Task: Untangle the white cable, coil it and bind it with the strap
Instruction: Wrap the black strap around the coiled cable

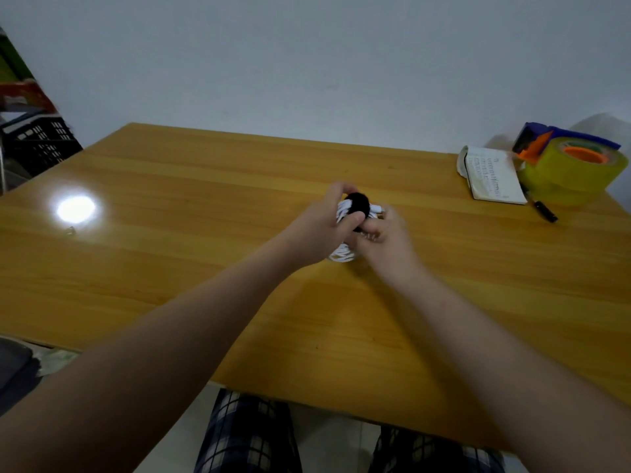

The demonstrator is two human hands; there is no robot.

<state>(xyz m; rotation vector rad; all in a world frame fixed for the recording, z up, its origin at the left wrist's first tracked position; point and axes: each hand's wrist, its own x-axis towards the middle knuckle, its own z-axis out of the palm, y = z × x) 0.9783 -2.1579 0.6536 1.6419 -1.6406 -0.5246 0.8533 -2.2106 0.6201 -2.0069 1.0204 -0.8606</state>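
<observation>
Left hand (322, 230) gripping coiled white cable (342, 254), right hand (386, 238) pinching black strap (356, 203) around it, above table (205, 268)

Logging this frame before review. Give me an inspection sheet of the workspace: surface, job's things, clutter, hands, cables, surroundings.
Surface: wooden table, lamp glare at left.
Job's things: white cable coiled in a bundle, black strap round its middle.
Clutter: booklet, tape dispenser and black pen at far right; small unclear item by the glare.
Hands: left hand grips the bundle; right hand pinches at the strap.
Cables: only the white one; nothing else seen.
Surroundings: plain wall behind; black crate at far left.
</observation>
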